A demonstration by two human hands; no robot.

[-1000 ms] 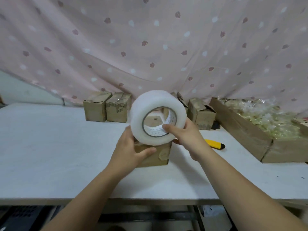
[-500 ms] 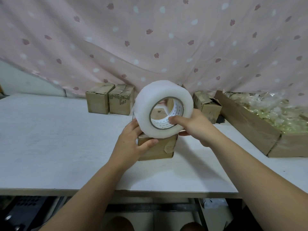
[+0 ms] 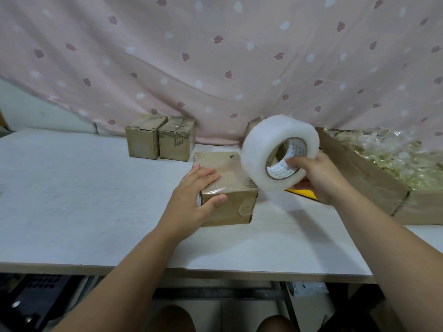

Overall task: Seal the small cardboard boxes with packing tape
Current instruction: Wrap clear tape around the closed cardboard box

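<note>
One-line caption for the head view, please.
The left hand grips a box on the table; the right hand holds the tape roll at its right side.

Counter (image 3: 72,200): white, faint wood grain, as I see it.
Front box (image 3: 230,207): small, cardboard, flat at mid-counter.
Back boxes (image 3: 143,140): two, side by side, far edge.
Cardboard tray (image 3: 359,173): right side, holding clear packets.
Yellow item (image 3: 304,194): mostly hidden.

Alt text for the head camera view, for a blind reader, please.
A left hand holds a small box on a white table; the right hand holds a tape roll beside it. Two more boxes stand behind by a pink curtain.
</note>
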